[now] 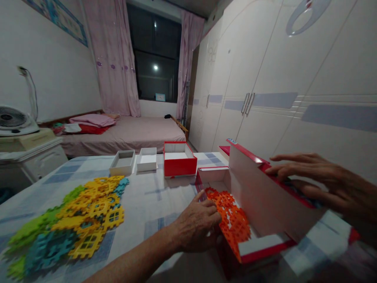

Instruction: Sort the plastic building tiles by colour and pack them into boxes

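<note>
A red cardboard box (pixel 268 253) with a white inside stands at the table's near right, its hinged lid (pixel 250 188) raised. Inside it lies a heap of orange plastic interlocking pieces (pixel 232 216). My left hand (pixel 200 224) is closed on the box's left wall, fingertips by the orange pieces; its thumb is partly hidden. With fingers over the top edge and thumb lower down, my right hand (pixel 315 181) grips the raised lid. To the left, yellow interlocking pieces (pixel 97 208) are spread with green pieces (pixel 38 228) and teal pieces (pixel 50 247).
Along the table's far side stand a small grey-white tray (pixel 122 172), a white box (pixel 147 165) and an open red box (pixel 180 167). A checked cloth (pixel 165 200) covers the table. Beyond are a bed (pixel 141 129) and a white wardrobe (pixel 265 78); a fan (pixel 14 120) sits left.
</note>
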A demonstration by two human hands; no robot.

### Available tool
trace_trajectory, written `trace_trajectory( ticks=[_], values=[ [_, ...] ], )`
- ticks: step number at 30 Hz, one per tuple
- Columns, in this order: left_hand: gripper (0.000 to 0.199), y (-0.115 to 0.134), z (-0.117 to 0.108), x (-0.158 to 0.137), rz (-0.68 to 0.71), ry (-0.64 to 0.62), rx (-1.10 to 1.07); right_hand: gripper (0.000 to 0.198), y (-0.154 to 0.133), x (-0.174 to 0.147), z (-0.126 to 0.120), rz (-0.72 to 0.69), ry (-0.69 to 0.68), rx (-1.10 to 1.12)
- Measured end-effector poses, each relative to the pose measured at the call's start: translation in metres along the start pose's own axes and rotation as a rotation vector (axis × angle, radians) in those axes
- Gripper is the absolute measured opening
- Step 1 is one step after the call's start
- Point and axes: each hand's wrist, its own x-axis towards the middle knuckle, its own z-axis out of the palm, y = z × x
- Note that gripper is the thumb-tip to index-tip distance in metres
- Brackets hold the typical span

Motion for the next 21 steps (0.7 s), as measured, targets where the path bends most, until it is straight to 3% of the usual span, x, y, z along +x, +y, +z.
trace_trajectory(
  ticks=[2,4,7,9,12,13,17,21],
  values=[
    [0.016,-0.001,-0.001,-0.003,0.013,-0.014,0.023,0.038,0.05,-0.033,-0.001,0.02,0.024,-0.071],
    [0.018,-0.002,-0.002,-0.006,0.019,-0.022,0.032,0.038,0.089,-0.071,0.014,-0.034,-0.003,-0.15],
    [0.02,-0.003,-0.002,-0.01,0.02,-0.009,0.049,0.025,0.102,-0.119,0.063,0.079,0.06,-0.218],
    [0.018,-0.003,-0.002,-0.011,0.03,0.003,0.063,0.019,0.078,-0.136,0.097,0.15,0.08,-0.257],
    [0.015,-0.003,-0.002,-0.01,0.06,0.017,0.08,0.036,0.018,-0.136,0.129,0.431,0.243,-0.348],
    [0.015,-0.004,-0.002,-0.01,0.066,0.021,0.084,0.041,-0.002,-0.132,0.135,0.448,0.279,-0.308],
    [0.017,-0.002,-0.001,-0.012,0.072,0.044,0.091,0.042,-0.058,-0.107,0.151,0.221,0.229,-0.074],
    [0.016,0.005,0.002,-0.018,0.078,0.086,0.123,0.028,-0.063,-0.094,0.167,0.18,0.313,0.034]
  ],
)
